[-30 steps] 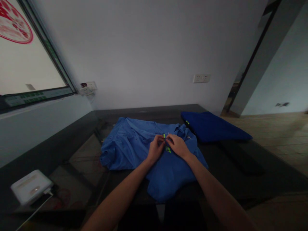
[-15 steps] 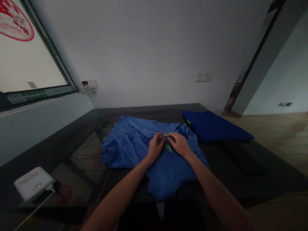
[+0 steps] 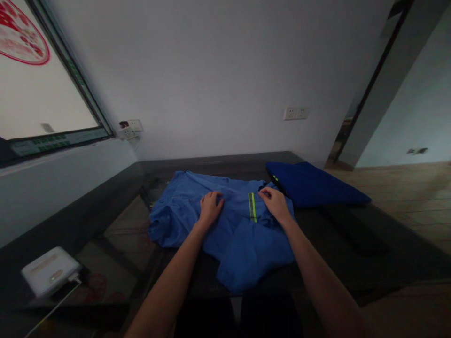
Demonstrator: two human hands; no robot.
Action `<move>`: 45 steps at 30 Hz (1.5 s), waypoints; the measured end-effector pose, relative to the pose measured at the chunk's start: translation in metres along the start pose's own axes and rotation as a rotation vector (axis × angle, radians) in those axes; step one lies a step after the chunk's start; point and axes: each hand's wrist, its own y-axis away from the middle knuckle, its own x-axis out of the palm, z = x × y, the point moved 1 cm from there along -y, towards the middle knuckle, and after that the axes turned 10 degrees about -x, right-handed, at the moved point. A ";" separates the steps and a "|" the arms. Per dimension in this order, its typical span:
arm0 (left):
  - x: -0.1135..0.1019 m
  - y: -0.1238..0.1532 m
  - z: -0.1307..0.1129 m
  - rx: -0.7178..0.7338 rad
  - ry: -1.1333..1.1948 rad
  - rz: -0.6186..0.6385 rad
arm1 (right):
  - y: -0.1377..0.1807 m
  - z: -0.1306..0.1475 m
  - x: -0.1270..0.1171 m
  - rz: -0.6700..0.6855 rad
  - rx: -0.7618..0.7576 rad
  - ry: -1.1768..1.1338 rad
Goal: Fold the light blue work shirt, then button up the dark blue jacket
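Observation:
A blue work jacket (image 3: 230, 188) lies rumpled across the dark table, one part spread toward the front edge. A yellow-green and grey reflective strip (image 3: 252, 206) runs nearly straight on its cloth, between my hands. My left hand (image 3: 210, 207) rests on the jacket left of the strip, fingers bent and thumb apart. Just right of the strip, my right hand (image 3: 276, 203) has thumb and fingers pinched together at the cloth near a dark-edged fold. The exact bit of fabric under those fingertips is hidden.
A folded dark-blue item (image 3: 317, 185) lies at the right, beside the jacket. In front of it is a flat black object (image 3: 355, 230). A white box (image 3: 51, 271) with a cable sits at the table's left. The wall (image 3: 211, 94) rises behind.
My hands have parted from a joint pinch at the strip: the left moved left, the right moved slightly right. The strip, bunched before, now lies flatter and shows fully.

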 end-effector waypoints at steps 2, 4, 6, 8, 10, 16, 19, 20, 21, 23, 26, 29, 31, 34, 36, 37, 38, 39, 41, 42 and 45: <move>0.002 0.000 0.002 0.034 0.009 0.014 | -0.001 -0.003 -0.002 -0.002 0.018 0.017; 0.003 0.000 0.002 0.065 0.009 0.012 | -0.001 -0.006 -0.005 -0.006 0.038 0.046; 0.003 -0.001 0.002 0.074 -0.004 -0.010 | -0.002 -0.006 -0.009 -0.001 0.062 0.088; 0.002 -0.001 -0.001 0.093 0.013 -0.018 | -0.002 -0.005 -0.013 0.014 0.091 0.131; 0.001 0.001 -0.006 0.131 0.086 0.001 | -0.002 -0.003 -0.017 0.026 0.129 0.176; -0.003 0.020 -0.037 0.153 0.294 0.095 | 0.003 -0.002 -0.027 0.042 0.233 0.338; -0.001 0.035 -0.054 0.166 0.345 0.161 | 0.005 -0.003 -0.027 0.054 0.145 0.392; 0.001 0.040 -0.059 0.183 0.353 0.190 | 0.004 -0.002 -0.026 0.046 0.083 0.399; 0.003 0.045 -0.063 0.202 0.358 0.219 | 0.004 0.001 -0.025 0.030 0.011 0.394; 0.005 0.051 -0.069 0.236 0.358 0.262 | 0.003 0.009 -0.020 -0.008 -0.150 0.331; 0.003 0.053 -0.073 0.257 0.377 0.271 | 0.004 0.025 -0.008 0.052 -0.359 0.107; -0.003 0.047 -0.070 0.237 0.426 0.237 | 0.007 0.034 0.005 0.190 -0.427 -0.083; -0.006 0.042 -0.066 0.205 0.447 0.199 | 0.009 0.033 0.010 0.223 -0.404 -0.122; -0.008 0.037 -0.062 0.176 0.464 0.145 | 0.009 0.029 0.013 0.236 -0.356 -0.119; -0.008 0.035 -0.060 0.184 0.482 0.127 | 0.009 0.028 0.013 0.252 -0.322 -0.118; -0.008 0.035 -0.060 0.193 0.494 0.120 | 0.009 0.028 0.012 0.264 -0.301 -0.122; -0.009 0.035 -0.060 0.201 0.506 0.112 | 0.009 0.028 0.012 0.276 -0.280 -0.127; -0.010 0.036 -0.061 0.207 0.517 0.102 | 0.009 0.029 0.011 0.288 -0.263 -0.130; -0.012 0.036 -0.062 0.213 0.535 0.089 | 0.009 0.030 0.010 0.314 -0.246 -0.141; -0.013 0.036 -0.062 0.214 0.541 0.090 | 0.010 0.031 0.010 0.329 -0.246 -0.155; -0.015 0.036 -0.063 0.203 0.514 0.085 | 0.010 0.031 0.010 0.363 -0.235 -0.210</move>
